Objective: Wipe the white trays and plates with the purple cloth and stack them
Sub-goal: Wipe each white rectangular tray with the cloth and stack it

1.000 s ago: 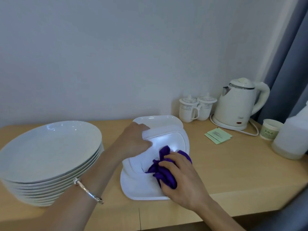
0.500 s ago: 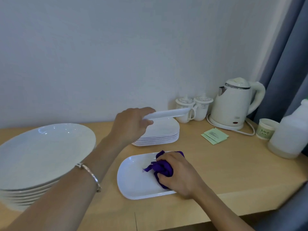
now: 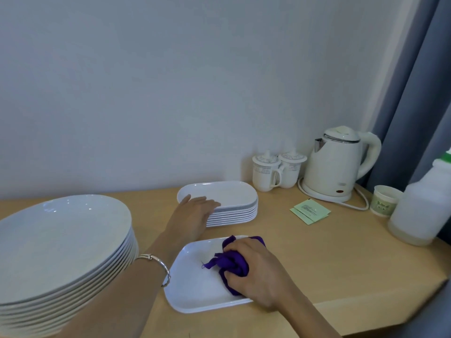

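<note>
Right hand [image 3: 258,272]: fingers [image 3: 235,248] curled round the bunched purple cloth [image 3: 231,263], pressing it into the near tray [image 3: 192,289]. That tray lies flat at the front edge of the tabletop [image 3: 329,259]. In it: the cloth, right of centre, with a loose tail pointing left.

Plate stack [image 3: 61,240] at far left, round white plates nested; the top one shows a bare white face. The left forearm, wearing a bracelet [image 3: 156,264], crosses between the plates and the near tray.

Left hand [image 3: 192,213]: straight and flat, laid on the left rim of the top tray in the tray stack [image 3: 231,211], gripping nothing. That stack sits just behind the near tray, apart from it.

Right of the stack: green sachets [image 3: 310,211] flat on the tabletop. Further right, a paper cup [image 3: 384,201] just beside a translucent jug [image 3: 419,211]; can't tell the contents of either.

By the wall: two lidded mugs [image 3: 266,172] touching, and a kettle [image 3: 339,164] on its base, lid down. Curtain [image 3: 415,93] at the right.
</note>
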Tool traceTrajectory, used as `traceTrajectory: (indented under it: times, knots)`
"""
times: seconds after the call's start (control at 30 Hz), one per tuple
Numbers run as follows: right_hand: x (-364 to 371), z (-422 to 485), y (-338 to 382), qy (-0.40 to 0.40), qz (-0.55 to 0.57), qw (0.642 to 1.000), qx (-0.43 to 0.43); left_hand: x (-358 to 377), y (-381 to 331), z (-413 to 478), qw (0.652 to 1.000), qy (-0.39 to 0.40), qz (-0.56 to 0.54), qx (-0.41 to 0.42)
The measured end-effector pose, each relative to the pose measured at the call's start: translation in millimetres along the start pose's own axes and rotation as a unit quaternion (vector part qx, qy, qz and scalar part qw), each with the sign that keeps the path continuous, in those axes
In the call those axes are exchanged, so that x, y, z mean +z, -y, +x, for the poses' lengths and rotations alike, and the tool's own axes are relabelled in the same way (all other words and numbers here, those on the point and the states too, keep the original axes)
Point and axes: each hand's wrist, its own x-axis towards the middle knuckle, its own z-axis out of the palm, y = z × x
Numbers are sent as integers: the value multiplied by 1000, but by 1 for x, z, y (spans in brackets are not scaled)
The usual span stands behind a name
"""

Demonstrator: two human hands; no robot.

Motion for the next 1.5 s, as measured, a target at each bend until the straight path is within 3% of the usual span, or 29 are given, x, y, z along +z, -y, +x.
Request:
traceTrajectory:
  times: [0.13, 0.23, 0.33, 0.43, 0.53, 0.7, 0.83, 1.03, 1.13, 1.23, 1.37, 1.43, 1.5]
  knots:
    - [1, 0, 0, 5, -5, 1000, 6, -3, -6, -1, 997, 72, 17, 2]
    - [-1, 0, 2, 9, -8, 1000, 11, -4, -15, -20, 999, 35, -34, -17]
    - [-1, 1, 0, 23, -20, 999, 14, -9, -23, -61, 986, 6, -154, -59]
    - [3, 5, -2, 26, -83, 996, 7, -15, -18, -111, 956, 110, -249, -112]
    - [6, 9, 3, 25, -143, 989, 18, -18, -9, -137, 938, 189, -258, -136]
    - [15, 17, 21, 27, -107, 986, 124, -25, -11, -137, 939, 192, -261, -114]
    - [45, 34, 46, 3, -98, 985, 143, -18, -10, -135, 933, 141, -315, -100]
    - [44, 25, 68, 176, 52, 983, 24, -8, -6, -140, 926, 132, -323, -144]
    - [10, 9, 42, 206, 51, 977, 13, -7, -8, -137, 926, 135, -321, -145]
    - [-20, 0, 11, 174, -35, 983, 56, -9, -9, -138, 940, 126, -281, -145]
    - [8, 22, 12, 30, -168, 977, 128, -18, -17, -138, 946, 113, -271, -137]
    - [35, 36, 35, 15, -171, 975, 144, -20, -21, -136, 946, 116, -284, -105]
    - [55, 42, 58, 46, -123, 986, 103, -16, -19, -134, 942, 110, -303, -94]
